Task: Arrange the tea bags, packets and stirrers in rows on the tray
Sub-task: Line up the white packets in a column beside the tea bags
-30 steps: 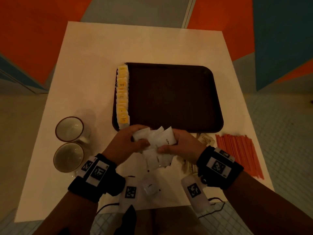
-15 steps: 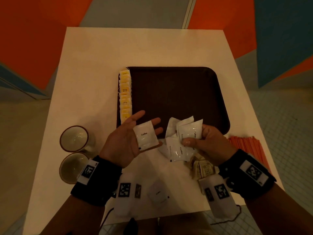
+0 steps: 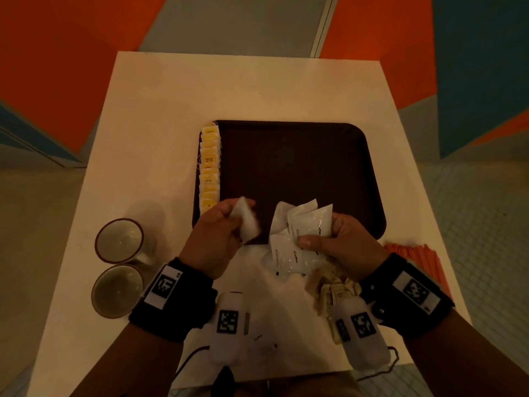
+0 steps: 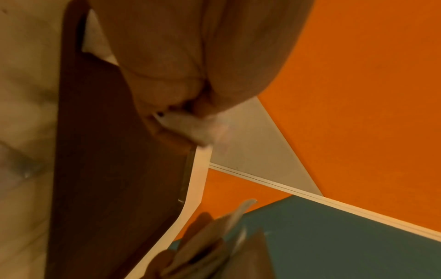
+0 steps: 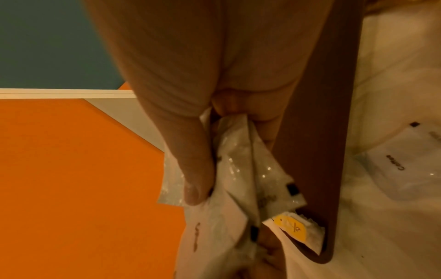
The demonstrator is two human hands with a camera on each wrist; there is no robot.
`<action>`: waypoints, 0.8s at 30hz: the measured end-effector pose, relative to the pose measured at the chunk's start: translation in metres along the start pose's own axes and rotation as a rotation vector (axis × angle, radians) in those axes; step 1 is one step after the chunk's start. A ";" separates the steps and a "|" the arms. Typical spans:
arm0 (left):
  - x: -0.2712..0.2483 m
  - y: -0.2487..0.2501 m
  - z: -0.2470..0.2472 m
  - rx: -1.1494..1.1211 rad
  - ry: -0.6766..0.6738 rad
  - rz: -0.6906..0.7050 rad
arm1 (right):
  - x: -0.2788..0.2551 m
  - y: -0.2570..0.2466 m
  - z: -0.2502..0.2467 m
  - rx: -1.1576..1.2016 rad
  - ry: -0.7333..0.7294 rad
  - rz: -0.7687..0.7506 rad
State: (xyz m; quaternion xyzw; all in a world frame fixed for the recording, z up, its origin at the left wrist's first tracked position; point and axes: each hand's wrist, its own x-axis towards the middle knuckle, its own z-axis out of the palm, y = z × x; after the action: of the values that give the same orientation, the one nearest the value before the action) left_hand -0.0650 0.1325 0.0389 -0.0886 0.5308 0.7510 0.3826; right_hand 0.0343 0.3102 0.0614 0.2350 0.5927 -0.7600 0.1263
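Note:
A dark brown tray (image 3: 300, 156) lies mid-table, with a row of yellow tea bags (image 3: 209, 167) along its left edge. My left hand (image 3: 229, 224) pinches one white coffee packet (image 3: 246, 222), blurred, over the tray's near left corner; the left wrist view shows that packet (image 4: 190, 128) between the fingertips. My right hand (image 3: 329, 239) grips a fanned bunch of white coffee packets (image 3: 303, 224) at the tray's near edge, the thumb pressing on top (image 5: 195, 188). More white packets (image 3: 286, 262) lie on the table below. Orange stirrers (image 3: 423, 262) lie at the right.
Two cups (image 3: 118, 239) (image 3: 117, 290) stand at the table's left near edge. Brown paper packets (image 3: 329, 287) lie near my right wrist. One white packet (image 3: 260, 339) rests near the front table edge. The white table (image 3: 243, 87) ends close behind the tray.
My left hand, which lay open with one packet on its palm, has turned over and now pinches that packet over the tray's near left corner. The right hand keeps its bunch.

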 end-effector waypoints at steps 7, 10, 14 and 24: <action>0.010 -0.001 -0.004 -0.248 -0.047 -0.131 | 0.005 -0.008 -0.008 -0.002 -0.019 -0.011; 0.006 -0.003 0.009 -0.156 -0.170 -0.083 | 0.007 -0.011 -0.003 -0.060 -0.064 0.010; 0.003 -0.008 0.019 -0.126 -0.249 -0.166 | 0.012 -0.014 0.007 -0.243 -0.085 -0.016; 0.008 -0.019 0.017 -0.094 -0.024 -0.039 | 0.015 -0.008 0.011 -0.275 0.047 -0.105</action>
State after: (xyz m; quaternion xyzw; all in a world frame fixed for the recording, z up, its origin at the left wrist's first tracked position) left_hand -0.0537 0.1541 0.0278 -0.1080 0.4886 0.7684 0.3990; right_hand 0.0156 0.3034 0.0631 0.2018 0.7055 -0.6713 0.1038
